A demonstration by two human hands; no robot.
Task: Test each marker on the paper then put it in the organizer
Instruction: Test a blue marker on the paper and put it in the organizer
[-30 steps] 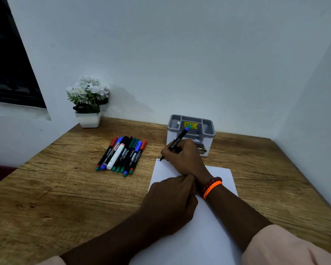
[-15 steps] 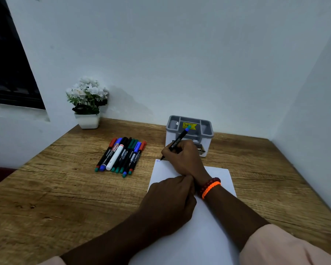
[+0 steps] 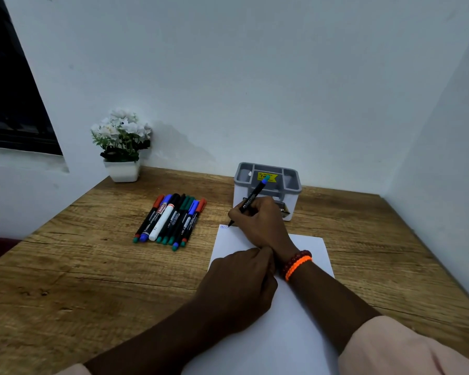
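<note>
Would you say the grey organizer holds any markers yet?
Apparently empty: the organizer shows bare compartments, though the right hand hides its lower front.

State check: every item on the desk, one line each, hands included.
Right hand: grips the black marker, tip on the paper.
Paper: flat, small blue scribble at its far left corner.
Left hand: rests on the paper.
Organizer: upright, no markers visible inside.
Marker row: capped, lying on the desk.
</note>
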